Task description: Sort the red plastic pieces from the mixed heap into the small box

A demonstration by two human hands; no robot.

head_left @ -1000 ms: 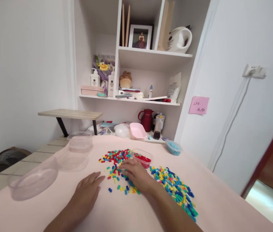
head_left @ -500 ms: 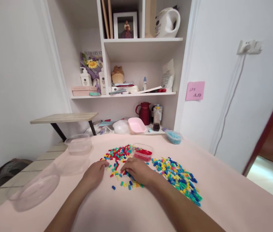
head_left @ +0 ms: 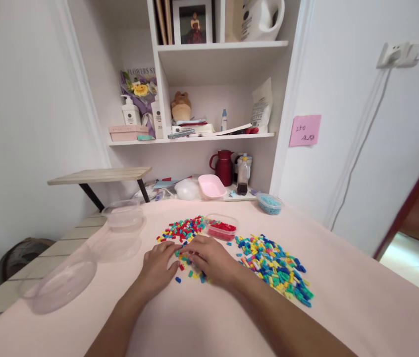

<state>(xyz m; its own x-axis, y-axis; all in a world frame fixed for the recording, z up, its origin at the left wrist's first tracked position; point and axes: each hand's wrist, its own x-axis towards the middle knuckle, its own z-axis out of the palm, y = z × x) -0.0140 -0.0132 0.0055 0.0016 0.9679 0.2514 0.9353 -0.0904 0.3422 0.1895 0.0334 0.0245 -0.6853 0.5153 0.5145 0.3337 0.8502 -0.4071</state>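
Small multicoloured building bricks lie in loose piles on the pink tabletop. My left hand rests palm down at the left edge of a small group of bricks, thumb apart and fingers stretched toward my right hand. Across that group my right hand reaches leftward, its fingers spread and slightly bent over the bricks, partly covering them. The fingertips of both hands nearly meet; no brick shows in either. Just beyond is a mostly red brick pile. A clear container of red bricks stands beyond my right hand.
A larger mixed brick pile spreads at the right. A tub of light-blue pieces stands at the back right. Clear containers and a clear lid sit at the left. Behind are a pink tray and a red jug.
My left hand has moved right and its fingers have stretched out over the bricks. My right hand has spread its fingers, closer to the left. The camera view has tilted slightly down.
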